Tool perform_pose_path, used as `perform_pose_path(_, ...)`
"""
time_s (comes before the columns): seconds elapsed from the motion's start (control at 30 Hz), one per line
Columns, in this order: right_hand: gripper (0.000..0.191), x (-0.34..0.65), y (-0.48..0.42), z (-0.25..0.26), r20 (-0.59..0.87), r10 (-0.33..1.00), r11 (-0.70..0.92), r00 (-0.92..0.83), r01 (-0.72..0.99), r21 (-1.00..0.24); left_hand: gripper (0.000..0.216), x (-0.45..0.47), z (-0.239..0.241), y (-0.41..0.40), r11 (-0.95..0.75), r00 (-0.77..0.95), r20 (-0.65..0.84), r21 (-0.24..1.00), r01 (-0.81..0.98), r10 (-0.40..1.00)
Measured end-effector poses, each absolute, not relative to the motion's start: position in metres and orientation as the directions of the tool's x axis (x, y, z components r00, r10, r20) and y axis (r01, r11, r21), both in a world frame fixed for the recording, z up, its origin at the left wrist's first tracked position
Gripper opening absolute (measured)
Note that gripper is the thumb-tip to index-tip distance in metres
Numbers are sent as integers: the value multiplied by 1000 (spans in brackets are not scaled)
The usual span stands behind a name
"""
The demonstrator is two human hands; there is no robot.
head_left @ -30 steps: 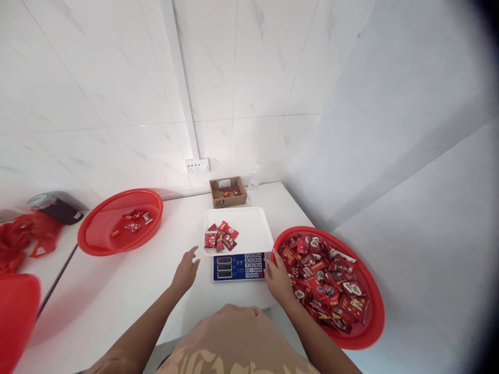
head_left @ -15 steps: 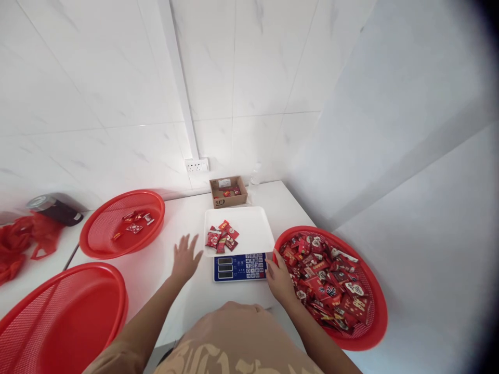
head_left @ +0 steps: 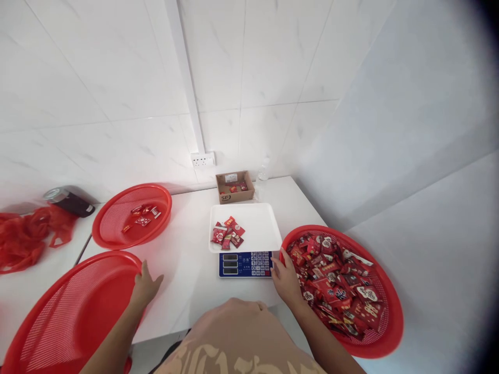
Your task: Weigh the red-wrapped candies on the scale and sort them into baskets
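Note:
My left hand (head_left: 145, 284) rests on the right rim of a large empty red basket (head_left: 66, 311) at the near left, fingers closed over the rim. My right hand (head_left: 286, 276) lies with fingers spread on the table between the blue scale (head_left: 245, 264) and the red basket (head_left: 385, 332) full of red candy packets (head_left: 335, 283). The scale's white tray (head_left: 261, 228) carries a small heap of red packets (head_left: 227, 235).
A second red basket (head_left: 117, 236) at the back left holds several red packets (head_left: 142, 216). A small cardboard box (head_left: 235, 187) stands by the wall near a socket (head_left: 202, 159). A red plastic bag (head_left: 23, 239) and a dark jar (head_left: 70, 200) lie at the far left.
My left hand has moved from beside the scale leftward to the rim of the near-left basket. The view has turned left, showing more of that basket. My right hand has stayed put.

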State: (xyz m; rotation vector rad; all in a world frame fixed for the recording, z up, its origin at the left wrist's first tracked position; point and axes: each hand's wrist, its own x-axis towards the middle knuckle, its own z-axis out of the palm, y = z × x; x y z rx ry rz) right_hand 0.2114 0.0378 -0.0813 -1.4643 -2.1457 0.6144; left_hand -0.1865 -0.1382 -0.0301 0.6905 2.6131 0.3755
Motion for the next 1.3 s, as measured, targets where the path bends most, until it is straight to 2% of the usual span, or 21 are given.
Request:
perform_pose_path(0.13, 32, 212, 39, -85, 161, 936, 343, -312, 714, -610, 77, -172, -29, -113, 765, -708, -341, 469, 442, 618)
perform_pose_path(0.3, 32, 213, 40, -89, 176, 931, 359, -320, 711, -605, 78, -166, -16, -63, 720, -663, -419, 638, 271, 620)
perform_pose_path(0.6, 33, 213, 40, -86, 196, 926, 374, -322, 718, -587, 77, -172, -1, -10, 710, -783, -294, 658, 249, 548)
perform_pose_path(0.67, 33, 213, 40, -85, 194, 928, 370, -319, 716, -592, 74, -163, -4, -6, 707, -801, -227, 635, 310, 555)
perform_pose_path(0.73, 32, 213, 40, -87, 195, 929, 367, -315, 716, -594, 66, -147, -9, -2, 665, -748, -98, 544, 512, 656)
perform_pose_path(0.8, 32, 213, 40, -88, 196, 928, 368, -316, 715, -595, 57, -126, -15, 6, 537, -585, -15, 418, 733, 811)
perform_pose_path(0.87, 31, 213, 41, -90, 201, 927, 373, -318, 709, -599, 53, -106, -22, 14, 397, -415, -26, 350, 848, 909)
perform_pose_path(0.93, 32, 213, 41, -91, 207, 925, 378, -319, 705, -600, 54, -91, -25, 21, 344, -346, -48, 296, 891, 937)
perform_pose_path(1.07, 31, 213, 40, -92, 209, 922, 385, -327, 708, -591, 55, -81, -26, 28, 331, -334, -10, 165, 929, 943)
perform_pose_path(1.3, 31, 213, 41, -91, 213, 920, 391, -329, 721, -572, 37, -87, -28, 28, 333, -333, -40, 239, 912, 942)
